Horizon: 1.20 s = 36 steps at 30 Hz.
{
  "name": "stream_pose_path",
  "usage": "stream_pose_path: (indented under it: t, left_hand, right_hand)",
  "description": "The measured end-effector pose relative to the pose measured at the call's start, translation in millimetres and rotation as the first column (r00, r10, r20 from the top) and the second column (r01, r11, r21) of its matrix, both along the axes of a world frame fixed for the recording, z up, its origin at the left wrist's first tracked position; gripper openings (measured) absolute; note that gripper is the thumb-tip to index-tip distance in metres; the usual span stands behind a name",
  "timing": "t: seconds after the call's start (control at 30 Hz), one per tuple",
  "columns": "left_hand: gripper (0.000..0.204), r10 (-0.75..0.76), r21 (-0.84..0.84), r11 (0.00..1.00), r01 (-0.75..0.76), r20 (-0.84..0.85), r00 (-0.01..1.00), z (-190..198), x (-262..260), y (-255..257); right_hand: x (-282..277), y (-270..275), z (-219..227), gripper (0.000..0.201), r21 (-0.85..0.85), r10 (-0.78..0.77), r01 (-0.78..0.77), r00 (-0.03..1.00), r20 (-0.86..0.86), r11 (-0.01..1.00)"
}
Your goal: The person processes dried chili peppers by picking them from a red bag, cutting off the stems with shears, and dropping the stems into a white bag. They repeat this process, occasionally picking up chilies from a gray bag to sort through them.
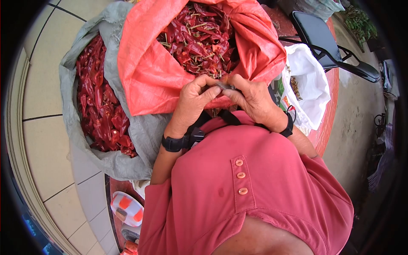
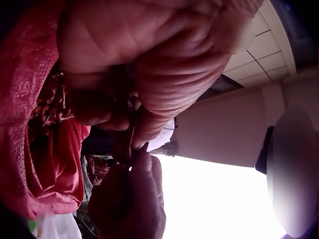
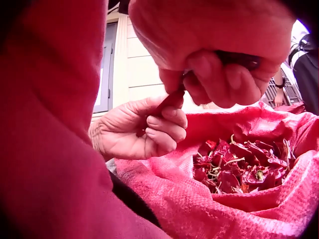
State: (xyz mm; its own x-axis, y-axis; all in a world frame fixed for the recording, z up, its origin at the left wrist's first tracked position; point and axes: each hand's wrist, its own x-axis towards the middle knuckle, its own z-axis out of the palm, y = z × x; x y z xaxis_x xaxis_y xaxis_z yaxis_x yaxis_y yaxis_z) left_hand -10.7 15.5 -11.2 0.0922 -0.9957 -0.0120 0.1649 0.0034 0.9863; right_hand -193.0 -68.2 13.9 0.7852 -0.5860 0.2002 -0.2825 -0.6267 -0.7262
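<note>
Both hands meet over the near edge of a red woven sack (image 1: 146,78) filled with dried red chilies (image 1: 199,40). My left hand (image 1: 192,100) pinches a dark red dried chili (image 3: 168,101) between thumb and fingers, its other fingers curled underneath in the right wrist view. Close against it, my right hand (image 1: 255,100) grips a small dark-handled tool (image 3: 240,59); the fingers hide most of it, and I cannot tell its exact kind. The fingertips of both hands come together at the end of the chili.
A grey sack (image 1: 144,144) of whole red chilies (image 1: 100,93) stands at the left. To the right are a white bag (image 1: 312,80) with stems inside and a black folding chair (image 1: 318,38). An orange-and-white patterned bowl (image 1: 127,208) sits at lower left.
</note>
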Motion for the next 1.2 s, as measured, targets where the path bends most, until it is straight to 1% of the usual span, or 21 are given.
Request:
stream_pose_path:
  t: [0.07, 0.17, 0.27, 0.3, 0.37, 0.43, 0.5, 0.53, 0.57, 0.6, 0.67, 0.7, 0.73, 0.8, 0.83, 0.87, 0.9, 0.93, 0.97, 1.07, 1.2]
  left_hand:
    - [0.009, 0.013, 0.036, 0.999, -0.013, -0.006, 1.0, 2.1, -0.3, -0.3]
    - [0.009, 0.045, 0.03, 0.999, -0.043, -0.065, 0.997, 1.7, -1.3, -2.8]
    - [0.01, 0.167, 0.052, 0.984, -0.173, 0.099, 0.981, 21.6, 0.2, 3.6]
    - [0.01, 0.256, 0.003, 0.967, -0.256, 0.037, 0.966, 32.4, -1.8, 7.3]
    - [0.01, 0.465, -0.253, 0.88, -0.401, 0.297, 0.834, 54.1, 8.0, 24.7]
    - [0.012, 0.703, -0.504, 0.711, -0.489, 0.52, 0.486, 83.6, 25.2, 47.6]
    - [0.013, 0.821, -0.608, 0.53, -0.592, 0.542, 0.178, 96.5, 58.3, 67.5]
    - [0.015, 0.81, -0.636, 0.452, -0.625, 0.587, -0.011, 100.9, 79.1, 76.4]
    - [0.02, 0.718, -0.701, 0.439, -0.562, 0.65, -0.249, 108.3, 103.2, 82.2]
    - [0.025, 0.488, -0.736, 0.564, -0.374, 0.662, -0.569, 124.4, 114.4, 82.2]
    - [0.033, 0.499, -0.848, 0.407, -0.339, 0.517, -0.695, 116.3, 130.9, 79.0]
    - [0.033, 0.676, -0.754, 0.362, -0.548, 0.617, -0.402, 121.6, 113.2, 68.8]
    - [0.033, 0.802, -0.583, 0.372, -0.722, 0.594, -0.066, 122.3, 83.7, 57.2]
    - [0.031, 0.598, -0.248, 0.738, -0.628, 0.672, 0.437, 99.3, 57.6, 37.1]
    - [0.03, 0.406, -0.15, 0.903, -0.402, 0.605, 0.685, 80.1, 46.3, 19.8]
    - [0.031, 0.325, -0.213, 0.942, -0.258, 0.761, 0.561, 66.2, 31.5, -1.6]
    - [0.035, 0.378, -0.344, 0.926, -0.156, 0.858, 0.349, 30.6, 32.6, -24.3]
    - [0.037, 0.346, -0.311, 0.934, -0.175, 0.911, 0.226, 22.2, 25.9, -40.1]
    - [0.038, 0.212, -0.194, 0.949, -0.248, 0.976, 0.046, 14.7, 19.2, -51.3]
    - [0.034, 0.24, -0.256, 0.918, -0.304, 0.967, -0.089, -21.2, 21.2, -75.5]
    - [0.031, 0.252, -0.255, 0.905, -0.34, 0.966, -0.054, -33.5, 20.2, -79.2]
  right_hand:
    - [-1.3, -0.4, -1.9, 0.026, 0.049, -0.003, 0.003, 1.0, -0.014, 0.999]
    - [3.3, -0.4, -3.5, 0.025, 0.009, -0.075, 0.075, 0.99, 0.123, 0.997]
    - [0.8, -7.1, -10.3, 0.024, 0.368, -0.237, 0.138, 0.941, 0.24, 0.919]
    - [1.2, -7.9, -6.0, 0.022, 0.466, -0.274, 0.12, 0.921, 0.278, 0.877]
    - [-2.1, -11.4, -15.3, 0.023, 0.489, -0.293, 0.13, 0.916, 0.275, 0.863]
    - [-2.4, -11.8, -17.0, 0.023, 0.493, -0.295, 0.133, 0.918, 0.266, 0.86]
    - [-3.2, -11.5, -17.4, 0.026, 0.413, -0.251, 0.151, 0.948, 0.198, 0.898]
    - [-2.4, -10.4, -16.4, 0.028, 0.383, -0.227, 0.139, 0.954, 0.195, 0.913]
    - [-2.9, -9.9, -15.4, 0.028, 0.367, -0.216, 0.139, 0.96, 0.179, 0.92]
    - [-3.2, -8.7, -14.4, 0.029, 0.352, -0.206, 0.138, 0.965, 0.163, 0.926]
    - [0.2, -11.5, -13.0, 0.031, 0.338, -0.201, 0.141, 0.968, 0.151, 0.931]
    - [-0.7, -11.5, -14.9, 0.031, 0.348, -0.206, 0.146, 0.968, 0.142, 0.926]
    - [-2.2, -10.6, -16.1, 0.032, 0.359, -0.208, 0.152, 0.97, 0.124, 0.921]
    - [-1.5, -9.6, -15.0, 0.033, 0.374, -0.231, 0.162, 0.961, 0.15, 0.913]
    - [-2.1, -9.3, -15.7, 0.033, 0.363, -0.229, 0.163, 0.962, 0.148, 0.917]
    - [-2.4, -10.2, -16.2, 0.033, 0.348, -0.224, 0.162, 0.963, 0.146, 0.923]
    - [-2.6, -10.9, -16.8, 0.034, 0.326, -0.211, 0.158, 0.968, 0.134, 0.932]
    - [-3.4, -10.2, -17.8, 0.034, 0.304, -0.2, 0.155, 0.972, 0.121, 0.94]
    - [-5.4, -8.6, -18.6, 0.035, 0.283, -0.188, 0.152, 0.976, 0.106, 0.947]
    - [-10.6, -7.8, -16.5, 0.036, 0.273, -0.174, 0.149, 0.983, 0.067, 0.95]
    - [-7.1, -12.8, -21.7, 0.033, 0.309, -0.19, 0.153, 0.978, 0.092, 0.939]
